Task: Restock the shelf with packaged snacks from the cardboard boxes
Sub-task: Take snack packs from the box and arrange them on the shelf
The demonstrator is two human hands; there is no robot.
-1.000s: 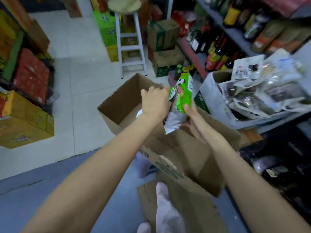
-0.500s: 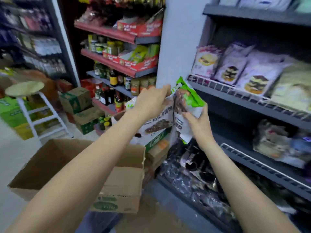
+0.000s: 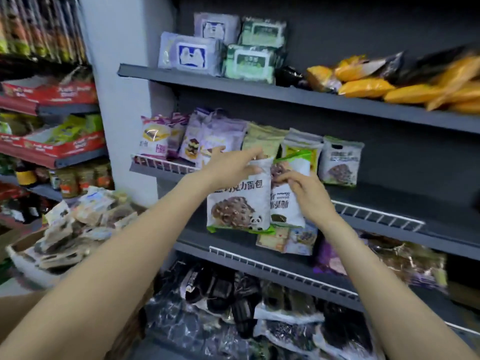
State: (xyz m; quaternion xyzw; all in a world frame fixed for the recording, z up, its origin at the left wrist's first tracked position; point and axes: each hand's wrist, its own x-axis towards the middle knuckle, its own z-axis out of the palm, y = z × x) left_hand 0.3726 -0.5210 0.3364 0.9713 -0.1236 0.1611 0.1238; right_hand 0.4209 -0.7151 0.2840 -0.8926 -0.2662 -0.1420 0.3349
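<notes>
Hands raised before shelf (image 3: 384, 203): left (image 3: 231, 167) grips panda packet (image 3: 240, 201), right (image 3: 302, 189) second packet (image 3: 287, 203).

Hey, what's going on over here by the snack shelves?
A person is restocking a shop shelf. The left hand holds a white panda-print snack bag by its top, and the right hand holds a second white and green bag beside it. Both bags are raised in front of the middle shelf, which has a wire front rail and bare space to the right of a matching bag standing there. Neither bag has been set down yet.
</notes>
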